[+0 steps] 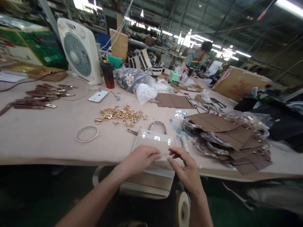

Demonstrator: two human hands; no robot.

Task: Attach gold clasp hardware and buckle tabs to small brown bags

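Note:
A beige bag panel (152, 143) lies at the table's front edge, with bright metal fittings along its far end. Its lower part appears to hang over the edge. My left hand (143, 159) rests on the panel's near left side, fingers stretched out and seemingly empty. Over the near right corner is my right hand (186, 167), thumb and fingers apart, with no object visible between them. Just beyond the panel are a wrapped loop handle (158, 123) and a small dark strap with a metal end (132, 131). Gold metal fittings (125, 115) are piled farther back.
Stacked brown panels (227, 129) with wrapped handles fill the right side. A coiled pale cord (87, 133), phone (98, 96), brown straps (42, 96), tumbler (107, 75) and fan (79, 50) are to the left. A tape roll (183, 209) hangs below the edge. Another person (194, 60) works behind.

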